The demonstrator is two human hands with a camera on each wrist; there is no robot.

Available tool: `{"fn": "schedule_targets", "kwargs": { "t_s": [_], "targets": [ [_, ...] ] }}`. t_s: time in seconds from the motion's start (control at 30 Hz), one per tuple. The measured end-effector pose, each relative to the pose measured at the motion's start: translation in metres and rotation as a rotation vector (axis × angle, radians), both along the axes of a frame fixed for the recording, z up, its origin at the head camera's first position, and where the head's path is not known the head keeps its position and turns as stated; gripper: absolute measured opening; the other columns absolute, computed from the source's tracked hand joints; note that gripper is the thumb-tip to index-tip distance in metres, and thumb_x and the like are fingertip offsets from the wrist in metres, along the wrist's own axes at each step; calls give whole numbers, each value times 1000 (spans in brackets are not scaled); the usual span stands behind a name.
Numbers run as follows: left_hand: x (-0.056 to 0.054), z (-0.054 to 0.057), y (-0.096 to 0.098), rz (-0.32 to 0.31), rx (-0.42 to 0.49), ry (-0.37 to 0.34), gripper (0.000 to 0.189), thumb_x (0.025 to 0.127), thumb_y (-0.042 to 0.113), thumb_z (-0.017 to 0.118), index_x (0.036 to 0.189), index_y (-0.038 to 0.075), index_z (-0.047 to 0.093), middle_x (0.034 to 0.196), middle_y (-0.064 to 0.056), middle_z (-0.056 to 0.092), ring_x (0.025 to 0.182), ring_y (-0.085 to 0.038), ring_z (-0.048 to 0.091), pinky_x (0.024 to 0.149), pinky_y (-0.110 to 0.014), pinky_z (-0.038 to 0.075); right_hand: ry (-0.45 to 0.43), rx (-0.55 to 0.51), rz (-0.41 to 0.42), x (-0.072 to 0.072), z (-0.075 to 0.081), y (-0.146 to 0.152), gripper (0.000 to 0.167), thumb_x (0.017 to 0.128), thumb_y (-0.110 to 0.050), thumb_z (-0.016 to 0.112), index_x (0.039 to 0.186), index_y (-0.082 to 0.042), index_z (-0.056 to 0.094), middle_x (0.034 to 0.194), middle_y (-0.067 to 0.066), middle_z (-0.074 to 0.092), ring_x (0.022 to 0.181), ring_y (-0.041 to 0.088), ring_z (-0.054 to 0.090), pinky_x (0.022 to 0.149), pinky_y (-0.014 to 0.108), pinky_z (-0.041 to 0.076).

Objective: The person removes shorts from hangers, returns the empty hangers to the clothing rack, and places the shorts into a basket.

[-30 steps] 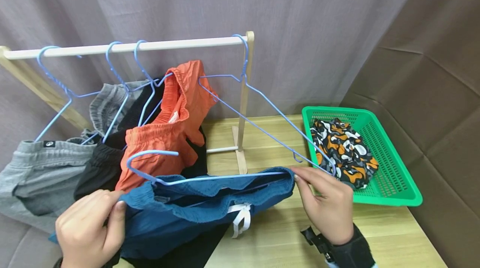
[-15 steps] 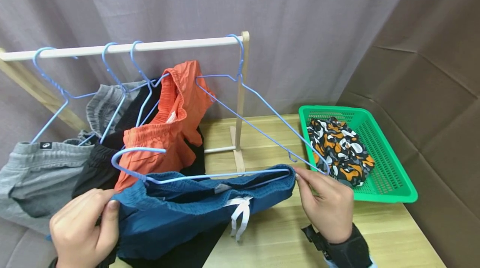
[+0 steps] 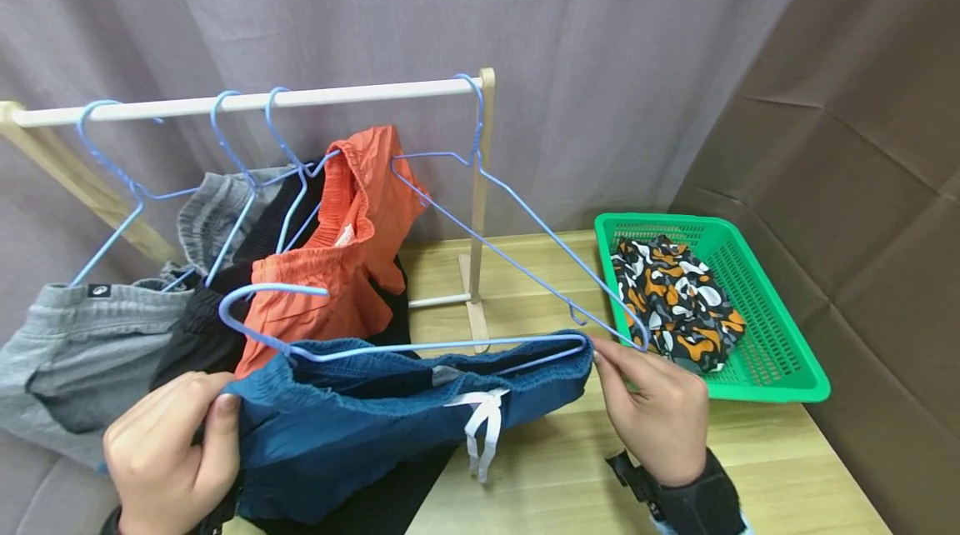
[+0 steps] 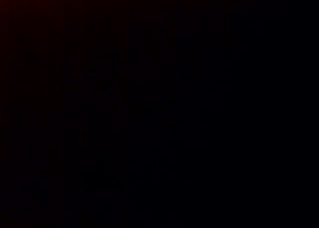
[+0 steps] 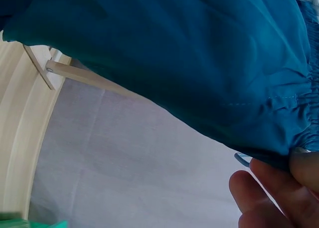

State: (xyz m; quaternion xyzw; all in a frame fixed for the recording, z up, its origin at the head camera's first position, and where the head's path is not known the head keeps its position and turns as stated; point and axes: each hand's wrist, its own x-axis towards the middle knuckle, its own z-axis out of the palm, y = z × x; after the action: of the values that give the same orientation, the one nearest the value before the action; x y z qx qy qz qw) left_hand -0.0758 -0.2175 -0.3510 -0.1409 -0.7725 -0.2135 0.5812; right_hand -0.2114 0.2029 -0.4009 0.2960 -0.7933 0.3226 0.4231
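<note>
Waistband (image 3: 375,418) of the blue shorts (image 3: 330,460) is held drawn out sideways in front of the rack, above the desk (image 3: 772,468). Its left end is pinched between the thumb and curled fingers of the left hand (image 3: 172,443); its right end is nipped by the thumb and fingers of the right hand (image 3: 656,406). A blue hanger (image 3: 435,347) is lodged inside, one tip sitting in the right corner and its hook standing up near the left hand. Whether the other tip is seated cannot be told, since it is covered by cloth and the left wrist view is nearly black.

If the right pinch were slackened too soon, the tip could be sprung out by the elastic; with the left corner unseated, that side could be dropped. The hook might also be caught on the orange shorts (image 3: 292,302), which lie just behind it in view.

To the right, little margin seems to be left: the low corner of the unloaded hanger (image 3: 551,237) is seen right by the right hand, contact uncertain, with the green basket (image 3: 806,368) beyond. More room is offered along the rail (image 3: 367,92), between the orange shorts' hanger and the unloaded one.
</note>
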Motion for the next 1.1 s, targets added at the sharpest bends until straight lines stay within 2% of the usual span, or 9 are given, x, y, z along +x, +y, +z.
{"fn": "schedule_targets", "kwargs": {
  "t_s": [0.07,0.13,0.23,0.33,0.43,0.6,0.73,0.9,1.1],
  "targets": [
    [1,-1,-1,16,-3,-22,55,113,36,58,77,-4,68,67,-13,64,56,-29,55,84,-10,40,-1,1,-5,0,-2,0,17,88,-8,81,103,-4,87,85,9,82,64,21,77,55,37,58],
    [1,-3,-1,23,-4,-26,55,113,37,58,77,-4,68,67,-13,64,56,-29,55,84,-10,40,4,5,-12,0,-5,-1,17,94,-14,77,102,-4,87,82,9,81,59,19,73,50,33,53],
    [1,-5,-2,43,-10,-35,56,113,39,57,77,-3,69,68,-13,65,55,-30,56,81,-12,41,20,17,-11,0,-10,-3,30,104,-25,67,99,-2,87,79,11,79,56,19,69,47,34,50],
    [1,-6,-2,54,-8,-28,56,113,39,57,77,-3,68,68,-13,65,55,-33,56,84,-10,40,27,31,-2,0,-13,-5,40,108,-30,61,95,-2,86,82,12,80,64,24,76,55,45,57],
    [0,-5,0,51,11,-10,56,113,37,57,77,-5,68,68,-16,65,56,-34,55,87,-8,38,20,31,25,1,-15,-6,42,110,-32,60,95,-3,86,85,11,81,70,27,79,64,50,61],
    [-1,2,6,29,55,32,57,113,34,57,76,-8,65,67,-20,63,58,-36,53,88,-9,39,4,55,102,3,-18,-9,40,113,-34,60,101,-6,87,92,6,83,76,24,80,68,46,62],
    [-2,6,10,24,45,41,58,114,35,56,75,-8,64,66,-20,62,57,-36,53,88,-9,39,-50,92,147,7,-21,-12,42,115,-36,57,105,-8,86,97,4,83,81,23,81,69,44,63],
    [-2,4,9,20,29,34,59,114,36,55,75,-7,65,67,-20,64,55,-37,54,89,-9,39,-117,136,192,10,-26,-18,44,116,-41,54,108,-12,86,101,0,83,88,20,81,75,42,64],
    [-1,-1,6,8,10,12,59,114,37,54,76,-6,66,67,-18,64,55,-37,56,89,-10,40,-163,187,236,11,-31,-22,33,114,-38,61,112,-16,86,106,-3,82,95,17,80,78,42,63]
  ]
}}
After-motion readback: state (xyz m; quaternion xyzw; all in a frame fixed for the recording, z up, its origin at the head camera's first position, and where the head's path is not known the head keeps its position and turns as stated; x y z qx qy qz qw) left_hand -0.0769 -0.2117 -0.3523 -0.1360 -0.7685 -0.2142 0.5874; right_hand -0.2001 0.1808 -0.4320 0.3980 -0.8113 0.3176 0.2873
